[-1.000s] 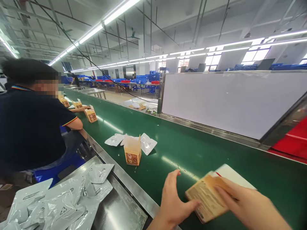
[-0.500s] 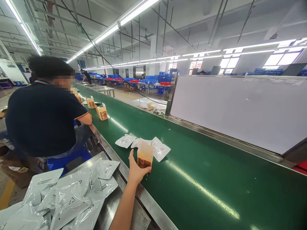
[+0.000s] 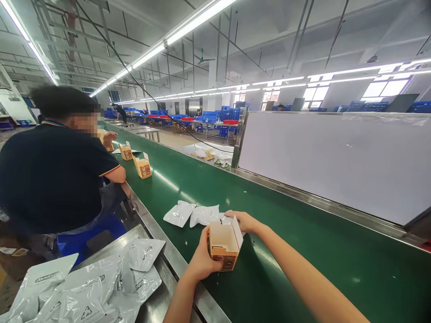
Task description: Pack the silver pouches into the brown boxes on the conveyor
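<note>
My left hand [image 3: 202, 258] is wrapped round a small brown carton [image 3: 222, 244] with its top flaps open, held just above the green conveyor belt [image 3: 303, 251]. My right hand [image 3: 244, 220] reaches past the carton's far side, its fingers curled onto a silver pouch [image 3: 227, 220] lying on the belt. Two more silver pouches [image 3: 191, 214] lie on the belt just left of it.
A pile of silver pouches [image 3: 90, 287] fills a steel tray at my lower left. A person in a dark shirt [image 3: 57, 175] sits at the belt to my left, with open cartons [image 3: 143, 166] beyond. A white panel [image 3: 336, 161] lines the belt's far side.
My left hand has pulled the open carton nearer and tilted its mouth toward me. My right hand, out of view half a second ago, has come in onto a pouch behind the carton.
</note>
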Available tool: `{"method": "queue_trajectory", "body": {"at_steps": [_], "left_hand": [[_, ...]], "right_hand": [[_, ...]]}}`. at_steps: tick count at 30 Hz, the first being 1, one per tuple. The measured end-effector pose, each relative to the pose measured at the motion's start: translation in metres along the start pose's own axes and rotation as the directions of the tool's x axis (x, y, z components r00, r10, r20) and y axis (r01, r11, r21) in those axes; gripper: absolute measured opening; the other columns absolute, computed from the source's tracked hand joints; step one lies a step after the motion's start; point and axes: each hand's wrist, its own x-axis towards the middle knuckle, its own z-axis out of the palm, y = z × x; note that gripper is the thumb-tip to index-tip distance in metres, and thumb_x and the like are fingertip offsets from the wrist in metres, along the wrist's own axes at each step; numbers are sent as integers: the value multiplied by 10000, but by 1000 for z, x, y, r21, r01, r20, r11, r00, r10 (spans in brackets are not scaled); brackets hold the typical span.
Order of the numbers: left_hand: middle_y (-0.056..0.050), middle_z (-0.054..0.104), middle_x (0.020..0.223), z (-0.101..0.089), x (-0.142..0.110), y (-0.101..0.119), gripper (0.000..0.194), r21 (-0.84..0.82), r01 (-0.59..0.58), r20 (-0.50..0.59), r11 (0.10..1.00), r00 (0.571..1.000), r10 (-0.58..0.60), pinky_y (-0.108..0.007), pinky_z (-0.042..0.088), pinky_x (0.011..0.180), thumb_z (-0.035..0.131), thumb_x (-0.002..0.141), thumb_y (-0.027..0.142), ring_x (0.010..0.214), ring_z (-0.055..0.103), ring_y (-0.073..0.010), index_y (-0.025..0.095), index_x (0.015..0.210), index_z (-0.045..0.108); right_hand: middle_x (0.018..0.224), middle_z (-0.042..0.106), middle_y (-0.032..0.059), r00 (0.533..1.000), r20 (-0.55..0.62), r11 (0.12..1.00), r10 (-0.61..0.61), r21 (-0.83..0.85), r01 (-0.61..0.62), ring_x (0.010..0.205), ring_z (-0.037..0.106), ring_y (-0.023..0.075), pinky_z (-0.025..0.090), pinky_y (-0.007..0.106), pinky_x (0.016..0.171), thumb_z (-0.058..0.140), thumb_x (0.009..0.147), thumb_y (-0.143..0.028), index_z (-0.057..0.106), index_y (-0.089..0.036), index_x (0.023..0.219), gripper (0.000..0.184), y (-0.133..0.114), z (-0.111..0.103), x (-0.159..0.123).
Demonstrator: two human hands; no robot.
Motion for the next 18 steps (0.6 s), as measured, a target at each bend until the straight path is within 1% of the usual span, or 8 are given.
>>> {"method": "queue_trajectory", "body": {"at_steps": [3,6,9,11,12,13,15,18], "left_hand": [[-95,488,1297,21,-19,-6,885,157,-67,-147,985,985,90,-412,419,992,659,563,98,1125,531,-245,231,1346,270],[-96,472,1332,35,-32,-5,831,281,-67,-245,957,959,139,-449,332,1078,656,594,109,1227,458,-273,227,1339,308],[-90,466,1340,43,-40,-5,797,372,-47,-310,927,935,172,-471,307,1094,652,619,143,1260,425,-280,237,1338,319],[-84,467,1341,50,-44,-7,783,446,-46,-329,894,920,212,-488,307,1089,636,620,132,1261,423,-283,245,1332,331],[-85,475,1333,54,-46,-8,778,483,-52,-334,874,912,239,-497,309,1084,622,615,115,1257,427,-286,246,1327,338],[-88,487,1318,57,-47,-10,778,516,-61,-336,854,903,267,-505,315,1076,613,607,98,1248,436,-291,246,1322,342],[-95,507,1289,65,-50,-11,777,572,-77,-342,817,883,322,-509,329,1061,600,597,78,1233,451,-299,243,1312,344],[-108,528,1250,73,-52,-12,740,648,-81,-368,757,837,404,-501,371,1022,622,631,116,1195,482,-306,233,1305,339]], "right_hand": [[813,706,2,989,-21,986,145,90,-143,681,666,141,525,198,662,448,770,-65,662,-210,939,309,20,-4,-24],[798,696,41,945,-88,944,316,129,-304,688,666,173,537,246,683,459,800,-167,625,-180,937,216,30,-28,-59],[920,670,95,805,-350,878,479,172,-447,778,656,218,543,345,747,516,821,-296,574,-170,1021,244,10,-71,-96],[962,647,96,701,-581,898,413,133,-419,853,630,233,524,383,787,582,804,-309,563,-202,1002,226,-21,-97,-115],[965,642,90,681,-660,926,316,56,-375,877,616,236,512,394,803,611,790,-281,564,-223,976,201,-38,-106,-121],[958,642,84,691,-696,946,196,-50,-319,888,604,238,501,400,808,624,778,-238,567,-241,951,182,-55,-112,-126],[910,652,71,764,-645,944,-35,-273,-187,849,594,227,493,390,776,602,771,-145,581,-259,913,183,-82,-110,-130],[877,667,62,869,-461,919,-179,-394,-20,793,595,194,498,335,717,484,790,-28,621,-240,878,267,-96,-93,-132]]}}
